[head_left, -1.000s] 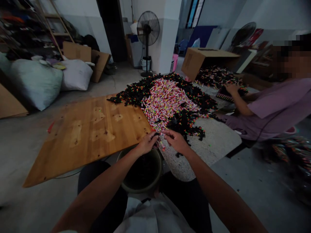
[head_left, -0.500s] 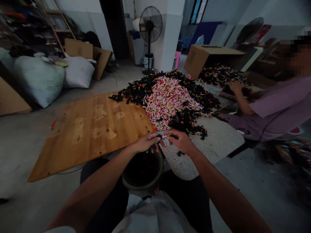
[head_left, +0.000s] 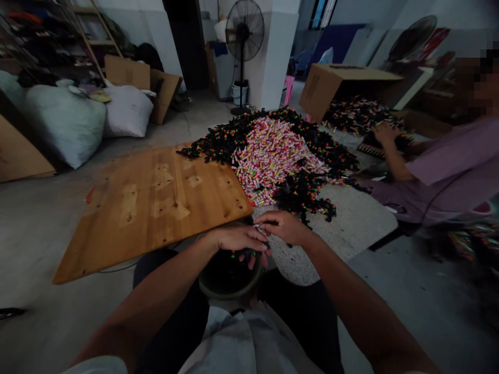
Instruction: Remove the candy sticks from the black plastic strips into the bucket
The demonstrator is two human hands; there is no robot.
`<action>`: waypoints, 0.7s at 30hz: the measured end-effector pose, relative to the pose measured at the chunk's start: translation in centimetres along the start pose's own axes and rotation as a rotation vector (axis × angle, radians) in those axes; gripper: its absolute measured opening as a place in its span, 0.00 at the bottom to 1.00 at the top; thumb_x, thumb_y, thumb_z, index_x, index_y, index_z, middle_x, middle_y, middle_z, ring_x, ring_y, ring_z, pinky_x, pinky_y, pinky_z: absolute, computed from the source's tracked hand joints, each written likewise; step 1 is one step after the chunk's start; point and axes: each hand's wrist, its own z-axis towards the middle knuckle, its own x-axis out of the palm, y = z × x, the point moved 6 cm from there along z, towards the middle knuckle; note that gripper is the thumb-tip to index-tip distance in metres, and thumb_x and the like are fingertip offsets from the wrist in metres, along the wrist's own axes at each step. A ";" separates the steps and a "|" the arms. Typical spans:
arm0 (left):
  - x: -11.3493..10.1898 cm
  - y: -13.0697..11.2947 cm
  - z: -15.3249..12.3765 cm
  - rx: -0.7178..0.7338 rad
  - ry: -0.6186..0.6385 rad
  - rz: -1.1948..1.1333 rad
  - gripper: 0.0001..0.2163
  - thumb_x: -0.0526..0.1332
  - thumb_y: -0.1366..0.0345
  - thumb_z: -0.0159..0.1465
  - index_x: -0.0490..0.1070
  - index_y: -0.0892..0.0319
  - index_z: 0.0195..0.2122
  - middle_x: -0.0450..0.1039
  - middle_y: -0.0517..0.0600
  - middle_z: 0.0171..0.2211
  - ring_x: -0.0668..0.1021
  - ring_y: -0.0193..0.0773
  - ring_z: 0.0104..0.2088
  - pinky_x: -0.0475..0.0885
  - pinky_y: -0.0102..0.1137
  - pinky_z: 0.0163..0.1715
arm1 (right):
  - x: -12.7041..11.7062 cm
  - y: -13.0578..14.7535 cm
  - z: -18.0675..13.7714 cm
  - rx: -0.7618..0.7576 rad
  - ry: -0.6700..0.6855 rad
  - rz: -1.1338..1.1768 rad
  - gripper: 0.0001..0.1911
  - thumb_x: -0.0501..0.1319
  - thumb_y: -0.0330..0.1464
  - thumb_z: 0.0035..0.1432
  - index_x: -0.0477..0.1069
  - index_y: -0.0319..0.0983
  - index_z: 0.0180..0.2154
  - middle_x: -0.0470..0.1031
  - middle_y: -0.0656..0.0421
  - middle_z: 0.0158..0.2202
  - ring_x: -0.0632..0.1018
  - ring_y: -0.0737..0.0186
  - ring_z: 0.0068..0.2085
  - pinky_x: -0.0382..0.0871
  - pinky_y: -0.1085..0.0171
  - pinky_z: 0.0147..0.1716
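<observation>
My left hand (head_left: 242, 240) is over a dark bucket (head_left: 230, 295) between my knees, its fingers curled round small black plastic pieces, one with a green tip. Close beside it, my right hand (head_left: 284, 226) pinches a small pale pink tube (head_left: 257, 225) between thumb and fingertips. Just beyond my hands lies a heap of small pink-and-white tubes (head_left: 273, 150) with yellow and red bits. Around that heap spread many black plastic pieces (head_left: 218, 137) with orange and green tips. The bucket's inside is too dark to make out.
A wooden board (head_left: 156, 197) lies at the left, and a speckled stone-like tabletop (head_left: 351, 213) at the right. Across it a person in a mauve shirt (head_left: 448, 156) handles pieces near a tipped cardboard box (head_left: 323, 91). A standing fan (head_left: 245, 31) and stuffed sacks (head_left: 66, 119) are farther back.
My left hand has turned more palm-down and moved slightly lower and right. The right hand still pinches at nearly the same place. The view has shifted slightly.
</observation>
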 end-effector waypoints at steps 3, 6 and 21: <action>-0.3 -0.4 -0.5 0.070 -0.096 -0.021 0.20 0.63 0.48 0.66 0.75 0.60 0.48 0.82 0.56 0.40 0.81 0.34 0.27 0.67 0.22 0.18 | -1.0 -0.4 -0.5 0.084 -0.084 0.085 0.11 0.62 0.33 0.60 0.81 0.40 0.42 0.82 0.56 0.41 0.80 0.59 0.41 0.73 0.62 0.42; -2.4 -0.3 -1.5 0.170 -0.342 -0.029 0.20 0.62 0.49 0.67 0.73 0.62 0.49 0.80 0.55 0.38 0.80 0.32 0.26 0.66 0.21 0.18 | -1.4 -0.7 -1.7 0.214 -0.190 0.210 0.11 0.65 0.38 0.58 0.78 0.39 0.40 0.79 0.58 0.32 0.78 0.63 0.32 0.72 0.64 0.34; -1.7 -1.9 -1.4 0.332 -0.471 0.124 0.22 0.57 0.47 0.70 0.72 0.63 0.48 0.78 0.59 0.47 0.79 0.30 0.28 0.67 0.20 0.19 | 0.4 -0.8 -3.7 0.255 -0.304 0.373 0.15 0.67 0.42 0.58 0.76 0.39 0.42 0.77 0.60 0.30 0.74 0.65 0.29 0.69 0.64 0.31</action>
